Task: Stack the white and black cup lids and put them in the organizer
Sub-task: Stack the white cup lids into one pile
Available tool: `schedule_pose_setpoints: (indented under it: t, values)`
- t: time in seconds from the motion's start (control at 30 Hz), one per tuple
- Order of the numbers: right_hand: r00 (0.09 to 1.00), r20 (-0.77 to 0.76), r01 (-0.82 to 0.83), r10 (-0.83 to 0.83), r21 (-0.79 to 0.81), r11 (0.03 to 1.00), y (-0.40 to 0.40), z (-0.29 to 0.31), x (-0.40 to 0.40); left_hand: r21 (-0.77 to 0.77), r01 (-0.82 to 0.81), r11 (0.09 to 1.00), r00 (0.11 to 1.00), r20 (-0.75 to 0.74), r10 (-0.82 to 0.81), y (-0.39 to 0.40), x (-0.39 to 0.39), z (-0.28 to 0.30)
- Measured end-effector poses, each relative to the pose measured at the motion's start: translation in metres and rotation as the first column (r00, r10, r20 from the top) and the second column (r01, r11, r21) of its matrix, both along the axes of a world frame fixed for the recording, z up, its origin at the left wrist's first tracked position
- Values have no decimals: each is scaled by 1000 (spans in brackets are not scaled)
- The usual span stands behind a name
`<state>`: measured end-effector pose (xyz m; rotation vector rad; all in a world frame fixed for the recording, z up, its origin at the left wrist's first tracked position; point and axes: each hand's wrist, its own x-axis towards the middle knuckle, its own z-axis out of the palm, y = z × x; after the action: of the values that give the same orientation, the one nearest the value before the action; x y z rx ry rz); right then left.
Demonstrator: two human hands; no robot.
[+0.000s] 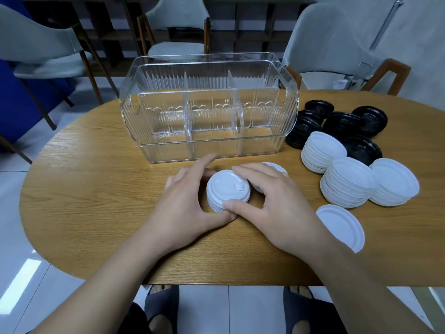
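A short stack of white cup lids (225,189) stands on the wooden table (96,189) in front of the clear organizer (207,104). My left hand (185,206) cups the stack's left side, its thumb at the stack's near edge. My right hand (269,206) holds the right side, thumb at the near rim and fingers over the far edge. Another white lid (277,168) peeks out behind my right fingers. The organizer has three compartments, all with nothing in them. White lid stacks (349,184) and black lids (342,124) lie to the right.
A single white lid (342,225) lies upside down by my right wrist. Grey chairs (178,22) stand beyond the table's far edge. The table's near edge is just above my feet.
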<state>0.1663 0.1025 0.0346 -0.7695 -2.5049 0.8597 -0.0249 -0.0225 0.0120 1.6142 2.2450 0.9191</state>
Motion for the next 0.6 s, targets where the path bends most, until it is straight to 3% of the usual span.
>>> schedule_pose_setpoints:
  t: [0.4,0.6]
  values:
    - [992,67,-110,111,-21,994,6,3,2,-55,100,993,992,77,-96,-2,-10,0]
    - [996,47,-74,74,15,997,5,3,2,-42,93,995,994,54,-91,-2,-11,-4]
